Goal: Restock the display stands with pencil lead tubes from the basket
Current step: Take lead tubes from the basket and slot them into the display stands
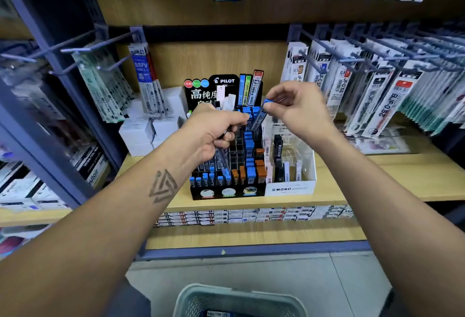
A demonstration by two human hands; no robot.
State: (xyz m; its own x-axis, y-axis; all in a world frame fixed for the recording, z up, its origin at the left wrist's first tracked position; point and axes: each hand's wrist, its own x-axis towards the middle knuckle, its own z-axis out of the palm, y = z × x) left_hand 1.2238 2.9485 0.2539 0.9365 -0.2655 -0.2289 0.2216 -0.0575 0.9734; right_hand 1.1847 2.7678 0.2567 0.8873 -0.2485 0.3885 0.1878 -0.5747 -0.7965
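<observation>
Restocking the black Pilot stand, centre frame, one lead tube at a time.

Left hand, centre-left, grips a bundle of spare tubes as a ready supply; right hand pinches one blue-capped tube by its top, angled down over the rear slots. Filled front rows crowd the way in. White Mono box just right; basket bottom centre.

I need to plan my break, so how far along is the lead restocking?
Partly done. The black Pilot stand already has blue and orange tubes in its front and right slots. In hand: the right hand pinches one blue-capped tube above it, and the left hand grips several more. Left: empty middle slots, plus stock in the basket.
</observation>
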